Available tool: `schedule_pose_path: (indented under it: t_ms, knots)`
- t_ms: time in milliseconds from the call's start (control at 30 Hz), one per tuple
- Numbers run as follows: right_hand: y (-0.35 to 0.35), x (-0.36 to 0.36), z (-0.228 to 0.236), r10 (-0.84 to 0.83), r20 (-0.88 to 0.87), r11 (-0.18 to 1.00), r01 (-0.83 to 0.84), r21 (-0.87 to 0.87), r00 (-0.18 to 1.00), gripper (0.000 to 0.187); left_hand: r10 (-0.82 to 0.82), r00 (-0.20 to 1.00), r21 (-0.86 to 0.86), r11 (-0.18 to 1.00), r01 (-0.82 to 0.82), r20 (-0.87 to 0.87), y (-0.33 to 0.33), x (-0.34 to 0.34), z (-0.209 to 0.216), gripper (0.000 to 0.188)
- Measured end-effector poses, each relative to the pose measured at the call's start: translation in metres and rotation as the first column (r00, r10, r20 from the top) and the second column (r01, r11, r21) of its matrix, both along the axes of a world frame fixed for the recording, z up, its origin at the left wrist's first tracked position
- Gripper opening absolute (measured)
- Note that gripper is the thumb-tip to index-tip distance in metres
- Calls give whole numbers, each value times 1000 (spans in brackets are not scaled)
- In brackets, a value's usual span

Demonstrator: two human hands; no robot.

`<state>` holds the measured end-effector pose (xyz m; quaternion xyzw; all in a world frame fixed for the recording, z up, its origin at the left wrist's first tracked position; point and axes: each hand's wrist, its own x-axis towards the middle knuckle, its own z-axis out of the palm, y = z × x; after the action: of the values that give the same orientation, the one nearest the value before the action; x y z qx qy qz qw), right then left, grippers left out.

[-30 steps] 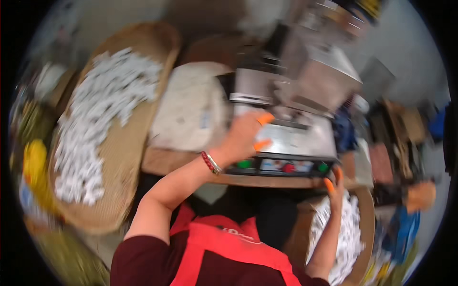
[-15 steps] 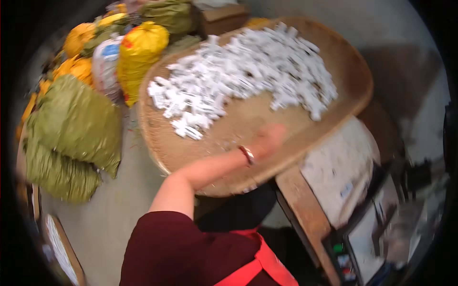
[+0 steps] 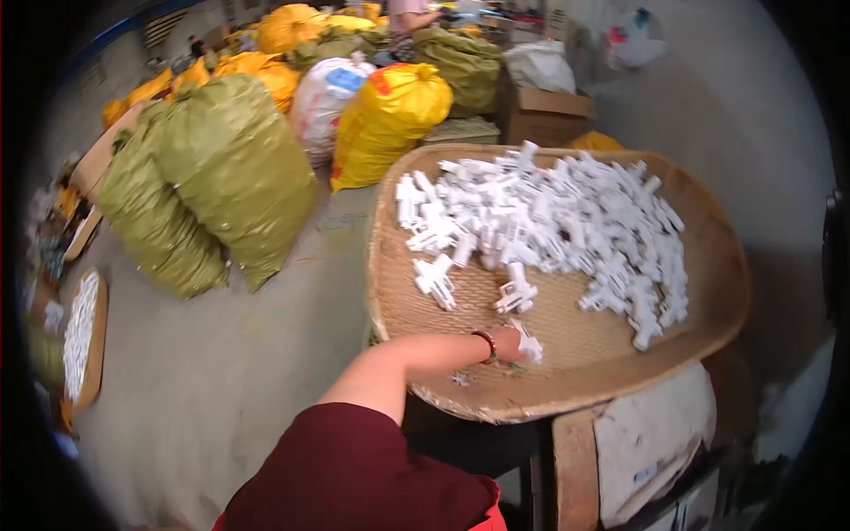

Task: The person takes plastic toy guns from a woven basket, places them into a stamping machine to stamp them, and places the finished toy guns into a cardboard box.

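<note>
A wide woven tray (image 3: 567, 332) stands before me, with a heap of white plastic parts (image 3: 549, 203) spread over its far side and along its right. My left hand (image 3: 505, 343), a beaded bracelet at its wrist, reaches in over the tray's near left rim. Its fingers are closed on a white plastic part (image 3: 530, 345) close to the woven bottom. Just beyond the hand lies another loose white part (image 3: 515, 290), apart from the heap. Small scraps (image 3: 460, 379) lie near the front rim. My right hand is out of view.
Stuffed green sacks (image 3: 232, 173) stand on the floor to the left. Behind the tray are a yellow bag (image 3: 390, 115), a white sack (image 3: 323, 102) and a cardboard box (image 3: 551, 115). A person (image 3: 414, 22) is at the back. A cloth-covered seat (image 3: 655, 434) is below the tray's right.
The view has swung, so the tray sits lower and further right. My left hand, blurred and with no part visible in it before, now grips a white part near the front rim.
</note>
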<state>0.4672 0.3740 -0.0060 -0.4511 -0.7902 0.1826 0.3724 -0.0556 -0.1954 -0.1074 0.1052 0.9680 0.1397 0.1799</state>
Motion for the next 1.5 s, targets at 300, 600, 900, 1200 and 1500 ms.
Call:
schedule_pose_path:
  t_ms: [300,600,900,1200,1500]
  knots:
    - [14,-11,-12,1,53,973,-13,230,999,37,-390,737,673,313,670,-552,221,157,166,50]
    - [1,-25,43,148,-355,985,-168,-27,923,26,-558,470,492,124,862,-684,360,256,173,54]
    - [0,24,72,-80,-333,947,175,269,940,29,-501,409,436,67,897,-763,409,290,172,42]
    - [-237,231,150,-586,105,742,479,469,804,35,-374,398,341,211,916,-838,509,351,137,12]
    - [-91,175,-13,-57,-24,973,50,-227,998,70,-754,45,109,-34,993,-655,337,282,165,71]
